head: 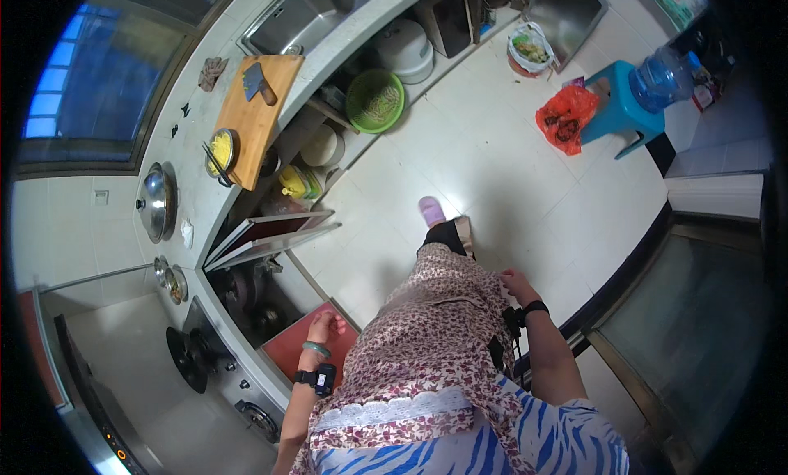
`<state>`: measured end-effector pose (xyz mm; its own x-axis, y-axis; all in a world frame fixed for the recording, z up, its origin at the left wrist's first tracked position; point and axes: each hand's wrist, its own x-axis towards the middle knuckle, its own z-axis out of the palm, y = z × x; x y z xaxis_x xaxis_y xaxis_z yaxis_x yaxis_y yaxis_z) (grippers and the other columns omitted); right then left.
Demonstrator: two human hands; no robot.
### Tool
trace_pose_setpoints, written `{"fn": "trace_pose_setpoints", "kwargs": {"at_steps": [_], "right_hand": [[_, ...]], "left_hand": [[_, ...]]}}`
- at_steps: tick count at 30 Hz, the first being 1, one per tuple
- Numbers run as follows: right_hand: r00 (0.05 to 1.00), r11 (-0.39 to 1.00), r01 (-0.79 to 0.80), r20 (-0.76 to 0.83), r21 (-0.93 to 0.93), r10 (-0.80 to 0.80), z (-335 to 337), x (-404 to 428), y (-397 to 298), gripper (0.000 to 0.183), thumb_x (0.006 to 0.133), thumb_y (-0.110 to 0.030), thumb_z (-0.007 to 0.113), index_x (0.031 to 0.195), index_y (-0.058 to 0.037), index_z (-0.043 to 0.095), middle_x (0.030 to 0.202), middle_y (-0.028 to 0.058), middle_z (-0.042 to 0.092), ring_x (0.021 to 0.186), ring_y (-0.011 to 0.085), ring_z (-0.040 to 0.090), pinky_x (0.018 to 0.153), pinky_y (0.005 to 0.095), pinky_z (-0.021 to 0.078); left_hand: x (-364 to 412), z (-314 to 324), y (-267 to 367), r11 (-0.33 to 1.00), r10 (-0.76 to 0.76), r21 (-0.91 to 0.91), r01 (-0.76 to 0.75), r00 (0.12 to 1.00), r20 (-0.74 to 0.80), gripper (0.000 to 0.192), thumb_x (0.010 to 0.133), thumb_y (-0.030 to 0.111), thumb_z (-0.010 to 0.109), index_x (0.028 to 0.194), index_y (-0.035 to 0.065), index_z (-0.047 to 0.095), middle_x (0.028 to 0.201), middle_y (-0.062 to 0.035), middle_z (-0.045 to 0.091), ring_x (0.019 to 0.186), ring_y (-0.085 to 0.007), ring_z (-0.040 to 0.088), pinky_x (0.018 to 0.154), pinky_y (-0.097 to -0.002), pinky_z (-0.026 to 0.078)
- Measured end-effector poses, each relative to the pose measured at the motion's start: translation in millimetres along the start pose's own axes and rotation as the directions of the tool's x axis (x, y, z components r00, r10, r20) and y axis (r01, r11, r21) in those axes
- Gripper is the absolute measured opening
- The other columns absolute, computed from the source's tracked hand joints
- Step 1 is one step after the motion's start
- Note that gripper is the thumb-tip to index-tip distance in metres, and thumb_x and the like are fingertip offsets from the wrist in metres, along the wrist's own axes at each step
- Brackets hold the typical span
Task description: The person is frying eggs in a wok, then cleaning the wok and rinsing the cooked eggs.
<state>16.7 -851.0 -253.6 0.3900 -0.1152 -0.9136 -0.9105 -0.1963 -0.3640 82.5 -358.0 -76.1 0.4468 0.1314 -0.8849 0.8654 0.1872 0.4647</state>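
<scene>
My left hand [326, 327] hangs beside the floral apron [431, 315], its fingers loosely curled with nothing seen in them, above a red cabinet door [301, 345]. On the other side of the apron is my right hand [516, 285], partly turned from view; whether it holds anything cannot be told. Ahead on the counter lies a wooden cutting board [246, 136], bearing a cleaver [257, 84] with a wooden handle. A metal bowl of yellow shredded food [220, 152] sits at the board's near end, with dark chopsticks [217, 164] across it.
Open cabinet doors [271, 235] jut out at the left, near a gas stove [215, 358]. A green basket [375, 101] sits on the low shelf below the sink [295, 19]. On the right stand a blue stool [622, 118], a red plastic bag [566, 118] and a lined waste bin [529, 49].
</scene>
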Motion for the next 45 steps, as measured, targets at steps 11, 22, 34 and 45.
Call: {"fn": "trace_pose_setpoints", "kwargs": {"at_steps": [11, 22, 34, 45], "right_hand": [[0.993, 0.891, -0.066, -0.054, 0.449, 0.101, -67, -11, 107, 0.035, 0.083, -0.030, 0.052, 0.112, -0.0101, 0.051, 0.096, 0.0029, 0.055, 0.087, 0.0160, 0.052, 0.073, 0.0318, 0.0419], [0.998, 0.879, 0.028, -0.059, 0.477, 0.000, -233, 18, 164, 0.036, 0.082, -0.028, 0.054, 0.114, -0.0123, 0.047, 0.089, 0.0013, 0.054, 0.077, 0.0136, 0.052, 0.065, 0.0294, 0.0442], [0.989, 0.849, -0.079, -0.068, 0.523, 0.134, -361, 51, 220, 0.043, 0.084, -0.029, 0.052, 0.123, -0.0137, 0.042, 0.113, 0.0059, 0.049, 0.100, 0.0196, 0.049, 0.080, 0.0347, 0.0385], [0.995, 0.874, -0.078, 0.090, 0.479, 0.039, -297, 57, 183, 0.032, 0.081, -0.028, 0.054, 0.110, -0.0155, 0.048, 0.095, -0.0001, 0.052, 0.084, 0.0163, 0.050, 0.068, 0.0328, 0.0392]], "left_hand": [[-34, 38, -44, 0.998, -0.015, 0.064, 0.024, 0.991, -0.132, 0.009, 0.085, 0.018, 0.052, 0.082, 0.0107, 0.049, 0.071, -0.0056, 0.056, 0.064, -0.0209, 0.058, 0.057, -0.0358, 0.049], [-73, 204, -82, 0.931, -0.082, 0.342, 0.131, 0.985, -0.154, 0.025, 0.087, 0.027, 0.051, 0.101, 0.0072, 0.048, 0.079, -0.0075, 0.056, 0.070, -0.0200, 0.059, 0.061, -0.0341, 0.049], [-101, 290, -88, 0.913, 0.000, 0.400, 0.078, 0.981, -0.193, 0.028, 0.085, 0.027, 0.054, 0.101, 0.0049, 0.049, 0.083, -0.0067, 0.055, 0.079, -0.0177, 0.058, 0.065, -0.0310, 0.048], [-104, 267, -89, 0.833, 0.033, 0.544, 0.100, 0.973, -0.229, 0.034, 0.084, 0.023, 0.053, 0.106, -0.0012, 0.045, 0.089, -0.0120, 0.057, 0.080, -0.0211, 0.060, 0.061, -0.0323, 0.049]]}}
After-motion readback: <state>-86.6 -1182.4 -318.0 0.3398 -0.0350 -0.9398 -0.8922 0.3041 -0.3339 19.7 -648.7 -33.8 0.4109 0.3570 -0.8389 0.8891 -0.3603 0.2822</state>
